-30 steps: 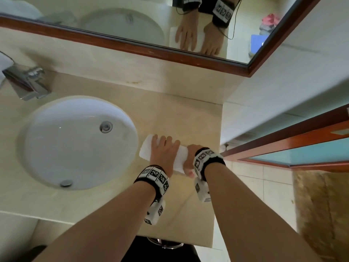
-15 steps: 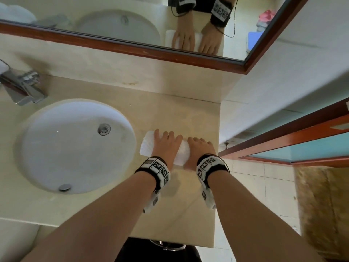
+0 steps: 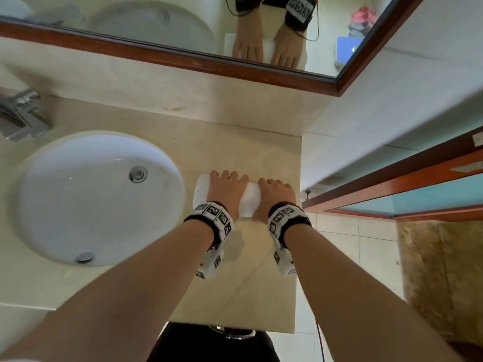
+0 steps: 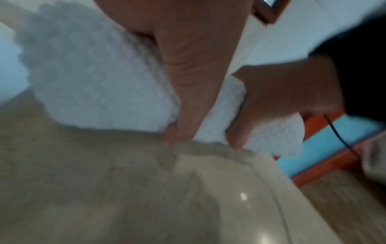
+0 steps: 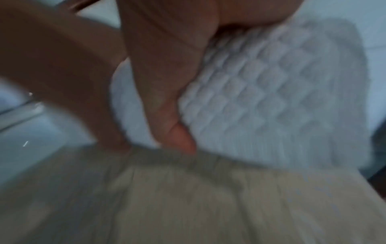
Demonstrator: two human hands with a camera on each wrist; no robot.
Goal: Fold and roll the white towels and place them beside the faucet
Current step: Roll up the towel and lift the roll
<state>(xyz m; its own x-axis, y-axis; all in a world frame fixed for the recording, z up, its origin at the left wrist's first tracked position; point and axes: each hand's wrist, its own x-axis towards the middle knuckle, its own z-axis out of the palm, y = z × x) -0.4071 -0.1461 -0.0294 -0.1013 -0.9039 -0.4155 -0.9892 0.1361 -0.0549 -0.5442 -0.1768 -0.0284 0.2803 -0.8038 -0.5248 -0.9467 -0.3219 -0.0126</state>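
A white waffle-weave towel (image 3: 251, 202) lies as a short roll on the beige counter (image 3: 235, 296), just right of the sink (image 3: 78, 199). My left hand (image 3: 226, 190) curls over the roll's left half and my right hand (image 3: 277, 194) over its right half, side by side. In the left wrist view the towel (image 4: 94, 82) bulges under my palm, and my thumb (image 4: 188, 85) presses its near side down to the counter. The right wrist view shows the towel (image 5: 271, 99) with the right thumb (image 5: 167, 85) tucked against it likewise. The chrome faucet (image 3: 21, 118) stands far left, behind the sink.
A wood-framed mirror (image 3: 156, 22) runs along the back wall and reflects both hands. The counter ends at a side wall (image 3: 392, 100) right of the towel, and tiled floor (image 3: 352, 244) lies below its right edge. Bare counter stretches between the towel and my body.
Both hands have rolled the towel away from me. The right hand moved from the towel's near edge up over the roll, and the loose flat part is gone.
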